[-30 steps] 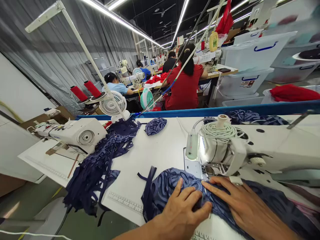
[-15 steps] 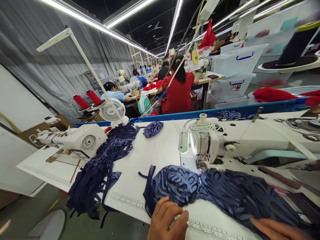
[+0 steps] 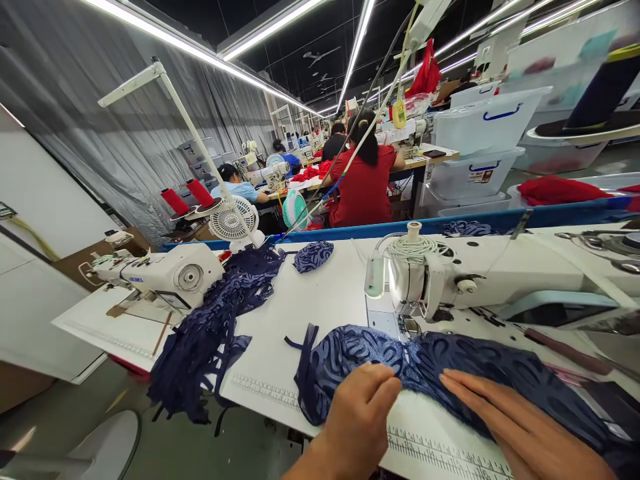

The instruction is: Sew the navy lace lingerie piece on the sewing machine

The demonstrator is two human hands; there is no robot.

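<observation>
A navy bra [image 3: 470, 360] with a swirl pattern lies across the table beside the sewing machine [image 3: 425, 280], its centre joint just in front of the needle area. My left hand [image 3: 357, 413] is closed at the lower edge of the left cup, near the centre, with thumb and forefinger drawn together; its fingertips are partly hidden. Over the right cup lies my right hand [image 3: 510, 413], fingers stretched out side by side and touching the fabric. A dark strap [image 3: 306, 367] sticks out from the bra's left end.
A heap of navy pieces [image 3: 200, 340] hangs over the table's left edge, by a second sewing machine [image 3: 165, 273]. A loose navy cup [image 3: 313, 256] rests toward the back. Printed ruler marks [image 3: 440, 453] run along the front edge. Co-workers sit at machines beyond the blue ledge [image 3: 350, 232].
My left hand has moved up and right to the bra's centre and closed. My right hand has come left and up over the right cup. The view has shifted slightly.
</observation>
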